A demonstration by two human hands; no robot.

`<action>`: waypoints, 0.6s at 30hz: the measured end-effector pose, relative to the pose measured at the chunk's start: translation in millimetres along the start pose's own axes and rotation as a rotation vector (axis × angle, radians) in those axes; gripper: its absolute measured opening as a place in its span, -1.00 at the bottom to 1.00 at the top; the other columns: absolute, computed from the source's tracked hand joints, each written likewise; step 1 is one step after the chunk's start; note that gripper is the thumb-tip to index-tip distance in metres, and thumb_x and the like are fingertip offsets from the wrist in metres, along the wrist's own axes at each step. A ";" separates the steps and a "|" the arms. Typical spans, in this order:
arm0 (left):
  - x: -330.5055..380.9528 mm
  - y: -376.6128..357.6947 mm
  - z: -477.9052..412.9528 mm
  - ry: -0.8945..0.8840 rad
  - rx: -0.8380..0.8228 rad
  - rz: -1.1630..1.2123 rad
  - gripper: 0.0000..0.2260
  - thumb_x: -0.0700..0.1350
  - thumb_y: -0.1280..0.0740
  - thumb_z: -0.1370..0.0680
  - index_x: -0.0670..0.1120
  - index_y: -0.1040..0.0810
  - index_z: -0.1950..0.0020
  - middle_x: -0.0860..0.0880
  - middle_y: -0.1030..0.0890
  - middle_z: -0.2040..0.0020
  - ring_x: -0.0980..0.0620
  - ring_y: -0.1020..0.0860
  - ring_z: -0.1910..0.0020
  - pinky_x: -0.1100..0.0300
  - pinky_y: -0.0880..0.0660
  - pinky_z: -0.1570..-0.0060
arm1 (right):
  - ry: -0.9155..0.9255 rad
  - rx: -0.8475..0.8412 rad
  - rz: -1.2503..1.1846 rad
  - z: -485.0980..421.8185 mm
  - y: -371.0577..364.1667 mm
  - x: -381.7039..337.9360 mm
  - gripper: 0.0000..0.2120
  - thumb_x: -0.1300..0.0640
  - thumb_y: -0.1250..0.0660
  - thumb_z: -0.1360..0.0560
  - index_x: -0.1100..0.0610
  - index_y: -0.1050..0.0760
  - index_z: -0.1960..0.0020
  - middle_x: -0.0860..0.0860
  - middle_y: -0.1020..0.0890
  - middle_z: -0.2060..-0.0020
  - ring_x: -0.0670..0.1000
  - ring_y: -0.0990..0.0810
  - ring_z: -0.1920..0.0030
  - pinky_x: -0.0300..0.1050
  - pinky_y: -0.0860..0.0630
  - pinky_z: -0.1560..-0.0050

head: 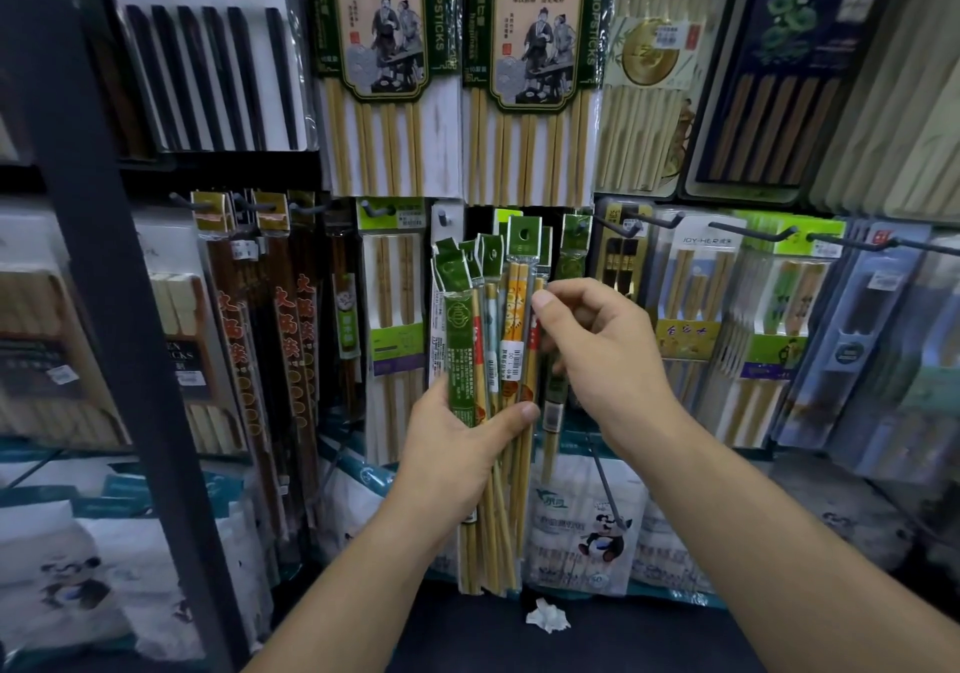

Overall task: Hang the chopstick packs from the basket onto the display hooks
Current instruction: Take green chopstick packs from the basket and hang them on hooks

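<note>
My left hand (460,443) grips a bundle of several slim chopstick packs (478,339) with green header cards, held upright in front of the display. My right hand (592,345) pinches one pack at the right edge of the bundle, an orange-patterned pack (514,308) lying just left of my thumb. Behind the bundle a green-headed pack (574,246) hangs on a display hook (587,222). A hook (442,217) sits just above and left of the bundle's tops. The basket is out of view.
Large chopstick packs (540,74) hang in the row above. Black hooks (654,222) with other packs stick out to the right. A dark shelf upright (104,256) stands at left. Bagged goods (587,532) and a crumpled white scrap (545,615) lie below.
</note>
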State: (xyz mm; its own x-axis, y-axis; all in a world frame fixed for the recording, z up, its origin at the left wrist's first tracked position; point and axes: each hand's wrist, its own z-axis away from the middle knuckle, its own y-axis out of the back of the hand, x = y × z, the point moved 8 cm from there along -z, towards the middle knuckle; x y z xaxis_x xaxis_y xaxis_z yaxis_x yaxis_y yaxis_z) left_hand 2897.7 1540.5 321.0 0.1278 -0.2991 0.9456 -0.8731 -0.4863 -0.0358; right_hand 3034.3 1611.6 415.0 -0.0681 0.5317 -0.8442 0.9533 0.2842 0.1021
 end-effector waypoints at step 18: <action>-0.9 9.7 0.3 0.060 0.069 0.134 -0.75 -0.17 -0.56 -0.49 -0.02 -0.58 -0.09 0.00 -0.76 0.07 -0.02 -0.74 0.08 0.14 -0.68 0.14 | -0.029 0.187 -0.138 -30.4 20.2 -17.0 -0.74 0.06 -0.33 -0.64 0.03 -0.61 0.21 -0.09 -0.53 0.40 -0.11 -0.49 0.36 -0.21 -0.50 0.29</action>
State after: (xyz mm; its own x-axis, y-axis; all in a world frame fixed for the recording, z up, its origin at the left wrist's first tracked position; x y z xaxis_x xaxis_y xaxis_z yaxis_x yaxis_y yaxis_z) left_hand 2889.3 1535.8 319.7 -0.0176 -0.3161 0.9486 -0.8456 -0.5015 -0.1828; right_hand 3045.8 1632.6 447.4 -0.1957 0.4738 -0.8586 0.9736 0.1989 -0.1122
